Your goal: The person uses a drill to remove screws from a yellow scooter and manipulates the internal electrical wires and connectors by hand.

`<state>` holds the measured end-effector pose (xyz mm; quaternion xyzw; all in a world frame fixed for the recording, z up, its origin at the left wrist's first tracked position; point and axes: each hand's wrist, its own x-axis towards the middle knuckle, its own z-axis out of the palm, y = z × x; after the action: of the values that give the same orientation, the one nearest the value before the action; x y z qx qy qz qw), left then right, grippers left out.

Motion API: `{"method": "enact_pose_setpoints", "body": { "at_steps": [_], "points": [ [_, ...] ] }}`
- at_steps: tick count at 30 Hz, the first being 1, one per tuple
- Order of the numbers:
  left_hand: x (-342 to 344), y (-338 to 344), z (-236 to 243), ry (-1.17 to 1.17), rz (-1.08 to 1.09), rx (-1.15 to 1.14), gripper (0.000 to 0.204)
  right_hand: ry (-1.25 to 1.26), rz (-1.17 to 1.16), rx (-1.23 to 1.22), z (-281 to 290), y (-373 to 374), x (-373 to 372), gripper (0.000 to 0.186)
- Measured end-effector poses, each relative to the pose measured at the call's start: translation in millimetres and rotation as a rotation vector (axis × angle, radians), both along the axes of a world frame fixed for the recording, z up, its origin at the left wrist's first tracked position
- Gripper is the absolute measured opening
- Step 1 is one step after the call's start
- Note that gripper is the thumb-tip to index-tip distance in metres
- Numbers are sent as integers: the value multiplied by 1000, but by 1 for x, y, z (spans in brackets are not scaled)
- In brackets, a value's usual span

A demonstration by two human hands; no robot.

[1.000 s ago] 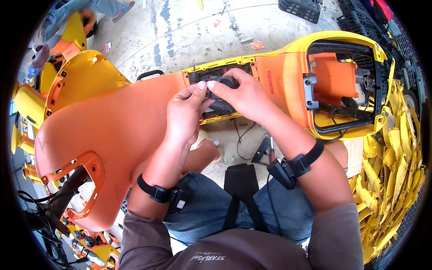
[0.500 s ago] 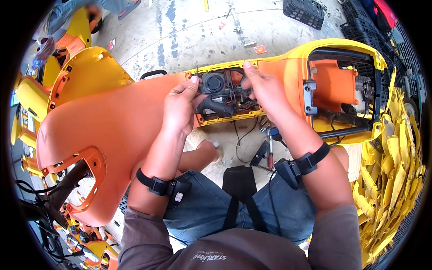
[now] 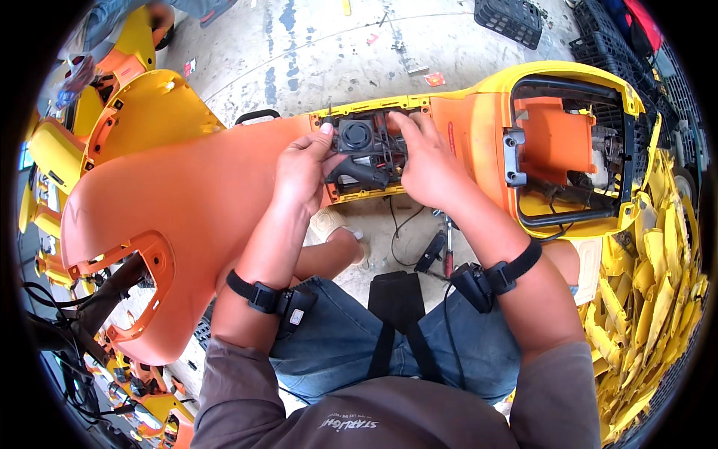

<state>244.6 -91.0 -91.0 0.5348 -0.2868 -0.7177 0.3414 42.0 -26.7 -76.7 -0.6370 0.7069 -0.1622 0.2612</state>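
Observation:
An orange and yellow scooter body [image 3: 202, 161] lies across in front of me, with an open bay in its middle. In the bay sits a black square part with a round disc [image 3: 354, 135], beside black wires [image 3: 387, 150] and a thick black curved piece [image 3: 359, 173]. My left hand [image 3: 299, 168] is closed on the left edge of the square part, thumb on top. Over the bay's right end, my right hand [image 3: 430, 161] is bent in with its index finger at the wires. Its other fingertips are hidden; what they grip cannot be made out.
A screwdriver [image 3: 449, 258] and a black device [image 3: 430, 253] lie on the floor below the body. Yellow plastic panels [image 3: 636, 299] are heaped at right. A black crate [image 3: 508, 21] stands at the back; another person's leg [image 3: 112, 19] shows at far left.
My right hand has moved slightly left and dipped into the bay, its thumb no longer raised at the far rim. My left hand keeps its hold on the square part.

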Motion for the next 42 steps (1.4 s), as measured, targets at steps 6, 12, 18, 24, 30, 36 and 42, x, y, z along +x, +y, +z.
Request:
{"method": "enact_pose_setpoints", "body": {
  "at_steps": [6, 12, 18, 24, 30, 36, 42],
  "points": [
    [-8, 9, 1, 40, -104, 88, 33, -432, 4, 41, -14, -3, 2, 87],
    [2, 0, 3, 120, 4, 35, 26, -1123, -263, 245, -15, -9, 3, 70],
    [8, -3, -3, 213, -9, 14, 25, -1324, -245, 316, -23, -6, 2, 52],
    [6, -4, 2, 203, -32, 23, 28, -1435, -312, 440, -28, -6, 0, 53],
    [5, -3, 3, 208, -44, 37, 30, -1485, -322, 454, -27, -7, -1, 53],
    [5, -3, 4, 212, -43, 49, 26, -1123, -293, 129, -28, -3, 13, 57],
    [3, -1, 3, 174, -34, 61, 21, -435, -171, -129, -32, 0, 15, 65]
  ]
}}
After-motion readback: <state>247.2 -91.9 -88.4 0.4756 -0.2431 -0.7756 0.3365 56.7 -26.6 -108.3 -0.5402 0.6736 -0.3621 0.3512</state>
